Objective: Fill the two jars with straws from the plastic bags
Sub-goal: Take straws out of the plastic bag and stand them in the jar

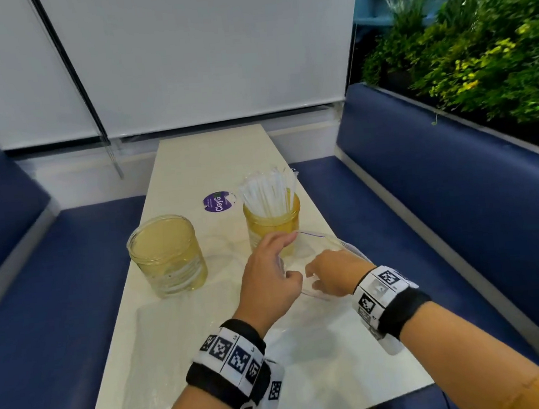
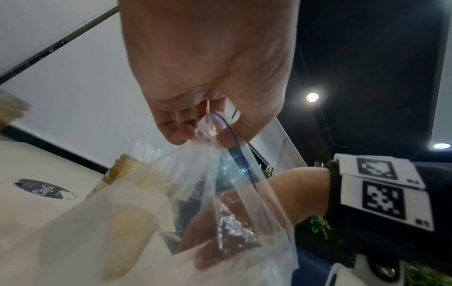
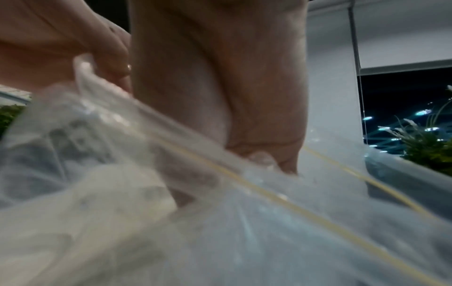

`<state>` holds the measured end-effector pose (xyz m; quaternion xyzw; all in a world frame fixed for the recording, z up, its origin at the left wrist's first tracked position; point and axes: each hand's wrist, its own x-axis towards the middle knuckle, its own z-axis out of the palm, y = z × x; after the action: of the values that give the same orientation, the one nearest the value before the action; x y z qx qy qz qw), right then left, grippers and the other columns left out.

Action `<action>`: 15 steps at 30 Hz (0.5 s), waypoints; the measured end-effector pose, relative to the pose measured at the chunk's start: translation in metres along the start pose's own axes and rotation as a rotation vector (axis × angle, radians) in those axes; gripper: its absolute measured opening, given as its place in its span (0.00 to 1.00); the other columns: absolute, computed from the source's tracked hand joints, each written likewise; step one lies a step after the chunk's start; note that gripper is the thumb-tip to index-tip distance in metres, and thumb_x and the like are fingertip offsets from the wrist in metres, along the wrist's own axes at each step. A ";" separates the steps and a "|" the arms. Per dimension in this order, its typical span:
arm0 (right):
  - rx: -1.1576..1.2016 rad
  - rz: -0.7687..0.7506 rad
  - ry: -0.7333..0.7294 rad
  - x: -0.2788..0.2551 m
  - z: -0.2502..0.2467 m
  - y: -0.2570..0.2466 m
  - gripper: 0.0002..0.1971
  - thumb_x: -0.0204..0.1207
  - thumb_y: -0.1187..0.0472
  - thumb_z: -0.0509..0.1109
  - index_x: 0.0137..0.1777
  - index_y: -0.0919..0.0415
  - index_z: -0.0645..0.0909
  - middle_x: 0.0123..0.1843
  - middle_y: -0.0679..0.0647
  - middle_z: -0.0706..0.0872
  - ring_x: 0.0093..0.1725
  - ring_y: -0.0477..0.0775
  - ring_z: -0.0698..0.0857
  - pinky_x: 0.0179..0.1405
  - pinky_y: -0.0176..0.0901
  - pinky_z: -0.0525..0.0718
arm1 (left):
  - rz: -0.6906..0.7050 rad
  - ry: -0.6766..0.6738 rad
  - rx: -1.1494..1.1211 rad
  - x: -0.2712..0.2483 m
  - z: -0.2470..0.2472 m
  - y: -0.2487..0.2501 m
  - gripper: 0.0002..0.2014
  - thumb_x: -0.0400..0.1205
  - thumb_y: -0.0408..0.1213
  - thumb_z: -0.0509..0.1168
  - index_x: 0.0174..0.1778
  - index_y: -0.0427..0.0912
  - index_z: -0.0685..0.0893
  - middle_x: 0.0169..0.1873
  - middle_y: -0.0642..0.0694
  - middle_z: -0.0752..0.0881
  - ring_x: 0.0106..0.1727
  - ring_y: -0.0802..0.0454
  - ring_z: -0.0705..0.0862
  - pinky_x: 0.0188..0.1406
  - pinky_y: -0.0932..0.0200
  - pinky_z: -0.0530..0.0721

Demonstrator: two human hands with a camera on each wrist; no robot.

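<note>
Two yellow-tinted glass jars stand on the cream table (image 1: 192, 159). The left jar (image 1: 166, 255) holds no straws. The right jar (image 1: 273, 225) holds a bunch of clear straws (image 1: 265, 191). Just in front of it, both hands hold up a clear zip bag (image 1: 325, 243) with a blue line along its mouth. My left hand (image 1: 276, 262) pinches the far rim of the bag (image 2: 220, 174) between thumb and fingertips (image 2: 176, 131). My right hand (image 1: 329, 274) grips the near rim, with its fingers seen through the plastic (image 3: 190, 174). What the bag holds is hidden.
A purple round sticker (image 1: 217, 202) sits on the table behind the jars. Blue padded benches (image 1: 58, 304) run along both sides. Crumpled clear plastic (image 1: 290, 342) lies on the near tabletop. A planter with greenery (image 1: 476, 55) rises at the right.
</note>
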<state>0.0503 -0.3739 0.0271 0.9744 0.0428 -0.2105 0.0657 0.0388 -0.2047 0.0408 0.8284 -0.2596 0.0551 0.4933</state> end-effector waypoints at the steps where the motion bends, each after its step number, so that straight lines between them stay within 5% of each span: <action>1: 0.003 -0.022 0.015 0.000 0.000 0.001 0.19 0.87 0.51 0.61 0.76 0.49 0.75 0.73 0.55 0.80 0.70 0.60 0.80 0.69 0.53 0.78 | 0.001 0.001 0.007 -0.002 -0.002 -0.001 0.33 0.69 0.26 0.68 0.73 0.47 0.82 0.66 0.58 0.80 0.49 0.49 0.82 0.58 0.60 0.83; 5: -0.028 -0.083 0.116 -0.004 0.001 0.002 0.17 0.87 0.52 0.61 0.74 0.46 0.78 0.67 0.54 0.82 0.62 0.60 0.84 0.64 0.52 0.81 | 0.014 0.019 0.020 -0.004 -0.007 -0.004 0.34 0.69 0.26 0.69 0.75 0.45 0.80 0.64 0.58 0.78 0.55 0.58 0.82 0.58 0.79 0.74; 15: -0.121 -0.069 0.161 -0.025 -0.026 -0.008 0.18 0.89 0.49 0.56 0.69 0.54 0.81 0.61 0.58 0.85 0.56 0.61 0.87 0.47 0.48 0.79 | 0.027 -0.034 -0.023 -0.008 0.000 -0.010 0.35 0.69 0.37 0.75 0.76 0.50 0.77 0.65 0.59 0.76 0.63 0.58 0.81 0.63 0.61 0.81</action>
<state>0.0372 -0.3632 0.0604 0.9804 0.0940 -0.1308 0.1133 0.0365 -0.1980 0.0296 0.8198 -0.2797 0.0449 0.4976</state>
